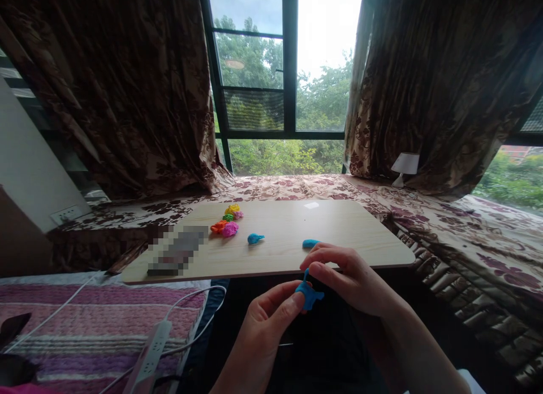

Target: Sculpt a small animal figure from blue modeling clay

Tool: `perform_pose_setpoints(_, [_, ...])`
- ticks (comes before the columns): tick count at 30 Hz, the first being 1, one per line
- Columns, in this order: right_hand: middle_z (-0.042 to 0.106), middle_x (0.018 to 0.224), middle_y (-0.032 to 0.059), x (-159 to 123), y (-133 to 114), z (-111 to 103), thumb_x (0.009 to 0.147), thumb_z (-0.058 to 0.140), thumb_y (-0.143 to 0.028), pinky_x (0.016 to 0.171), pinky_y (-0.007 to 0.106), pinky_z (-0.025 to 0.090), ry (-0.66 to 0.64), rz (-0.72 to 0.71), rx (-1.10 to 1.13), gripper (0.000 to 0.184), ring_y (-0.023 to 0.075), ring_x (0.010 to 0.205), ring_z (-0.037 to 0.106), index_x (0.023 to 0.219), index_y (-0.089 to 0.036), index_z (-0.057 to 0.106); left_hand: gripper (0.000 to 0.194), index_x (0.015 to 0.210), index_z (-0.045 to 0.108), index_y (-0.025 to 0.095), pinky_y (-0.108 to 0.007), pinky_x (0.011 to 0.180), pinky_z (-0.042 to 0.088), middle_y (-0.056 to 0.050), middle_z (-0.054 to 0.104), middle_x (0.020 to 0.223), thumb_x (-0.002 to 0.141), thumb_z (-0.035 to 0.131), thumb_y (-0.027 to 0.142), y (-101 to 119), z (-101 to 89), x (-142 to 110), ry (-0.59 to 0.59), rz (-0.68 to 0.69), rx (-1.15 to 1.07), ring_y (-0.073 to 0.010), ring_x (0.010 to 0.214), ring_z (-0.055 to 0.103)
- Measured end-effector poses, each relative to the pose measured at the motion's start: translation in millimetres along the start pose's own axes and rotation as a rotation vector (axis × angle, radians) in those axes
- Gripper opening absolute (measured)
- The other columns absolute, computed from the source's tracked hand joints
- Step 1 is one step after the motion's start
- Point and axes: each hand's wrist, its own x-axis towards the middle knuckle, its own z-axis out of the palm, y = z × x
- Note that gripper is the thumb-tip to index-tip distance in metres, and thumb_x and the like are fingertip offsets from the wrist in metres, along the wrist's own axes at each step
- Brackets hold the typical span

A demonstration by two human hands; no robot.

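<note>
A lump of blue modelling clay (311, 298) with several stubby points is pinched between the thumb and fingers of my left hand (271, 315). My right hand (343, 275) grips a thin strand at the top of that same lump with thumb and forefinger. Both hands are in front of the table's near edge. Just beyond my right hand lies a smooth blue clay piece (310, 243), partly covered by the fingers. Further left on the table rests another blue clay piece (255, 238), rounded with a pointed end.
On the pale wooden table (280, 258), crumpled orange (219, 227), pink (230, 229), green (228, 217) and yellow lumps (232, 209) are clustered at left. A blurred dark flat object (178, 251) lies nearby. A power strip (148, 354) with white cables is at lower left.
</note>
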Motion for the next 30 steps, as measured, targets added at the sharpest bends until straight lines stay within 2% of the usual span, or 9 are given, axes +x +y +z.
perform_pose_setpoints(6, [0.061, 0.081, 0.0033, -3.0, -1.4, 4.2, 0.086, 0.057, -0.029, 0.075, 0.028, 0.044, 0.051, -0.019, -0.034, 0.016, 0.0144, 0.078, 0.057, 0.084, -0.016, 0.067, 0.037, 0.102, 0.071, 0.018, -0.039, 0.091, 0.04, -0.009, 0.073, 0.089, 0.07, 0.07, 0.036, 2.7, 4.5, -1.4, 0.022, 0.019, 0.009, -0.0249, 0.09, 0.062])
perform_pose_setpoints(13, [0.06, 0.078, 0.0035, -1.4, 1.1, 8.6, 0.088, 0.054, -0.029, 0.066, 0.025, 0.045, 0.087, -0.021, -0.016, 0.02, 0.0135, 0.072, 0.056, 0.08, -0.016, 0.066, 0.033, 0.097, 0.072, 0.019, -0.037, 0.09, 0.041, -0.008, 0.073, 0.087, 0.069, 0.071, 0.036, 4.5, 6.0, -2.7, 0.055, 0.021, 0.018, -0.0253, 0.091, 0.063])
perform_pose_setpoints(23, [0.06, 0.074, 0.0025, 1.9, 4.3, 14.2, 0.087, 0.055, -0.026, 0.065, 0.025, 0.045, 0.139, -0.049, -0.032, 0.018, 0.013, 0.071, 0.055, 0.076, -0.016, 0.065, 0.033, 0.094, 0.073, 0.018, -0.036, 0.09, 0.042, -0.01, 0.073, 0.093, 0.067, 0.073, 0.036, 6.0, 8.1, -3.3, 0.061, 0.014, -0.024, -0.0259, 0.094, 0.063])
perform_pose_setpoints(27, [0.064, 0.084, 0.0047, 1.9, 3.9, 13.9, 0.09, 0.051, -0.03, 0.068, 0.025, 0.047, 0.138, -0.05, -0.043, 0.022, 0.0145, 0.077, 0.058, 0.086, -0.018, 0.069, 0.034, 0.098, 0.071, 0.018, -0.041, 0.094, 0.039, -0.01, 0.072, 0.097, 0.069, 0.07, 0.036, 5.8, 7.5, -3.5, 0.054, 0.024, -0.02, -0.0275, 0.098, 0.062])
perform_pose_setpoints(30, [0.065, 0.094, 0.0061, -1.8, 3.7, 7.6, 0.091, 0.049, -0.032, 0.074, 0.028, 0.048, 0.197, -0.034, -0.066, 0.023, 0.0174, 0.086, 0.06, 0.096, -0.02, 0.068, 0.034, 0.101, 0.07, 0.018, -0.042, 0.097, 0.037, -0.01, 0.072, 0.099, 0.071, 0.069, 0.034, 5.3, 7.5, -3.8, 0.076, 0.035, -0.033, -0.0274, 0.1, 0.061])
